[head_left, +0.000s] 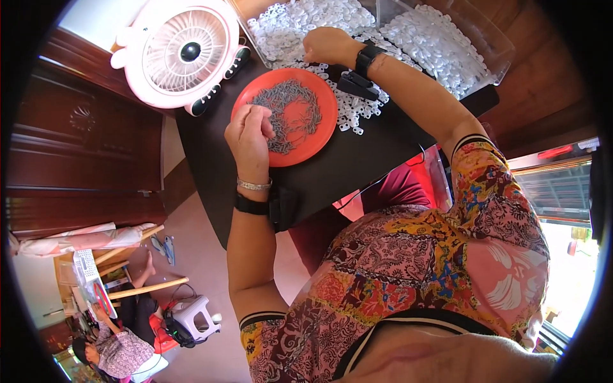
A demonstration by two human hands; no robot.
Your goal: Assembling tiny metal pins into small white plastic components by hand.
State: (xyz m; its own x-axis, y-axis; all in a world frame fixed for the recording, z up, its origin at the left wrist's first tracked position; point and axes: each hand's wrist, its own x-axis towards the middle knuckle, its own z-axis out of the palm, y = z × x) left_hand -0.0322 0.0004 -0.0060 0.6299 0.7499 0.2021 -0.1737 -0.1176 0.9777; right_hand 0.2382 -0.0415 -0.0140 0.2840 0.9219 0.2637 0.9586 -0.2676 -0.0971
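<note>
My left hand (249,137) rests on the near rim of a round red plate (322,115), fingers pinched together over a pile of small grey metal pieces (284,102); I cannot see whether a piece is between the fingertips. My right hand (325,45) reaches further back, fingers curled into a heap of small white plastic parts (300,25) at the edge of a clear bin. More white parts (354,112) lie loose on the dark table (345,166) beside the plate. Both wrists wear black bands.
A pink and white table fan (182,51) stands left of the plate. A second clear bin (440,45) of white parts sits at the back right. Dark wooden furniture (83,147) is on the left. Another person (118,348) sits on the floor at lower left by a small stool (191,316).
</note>
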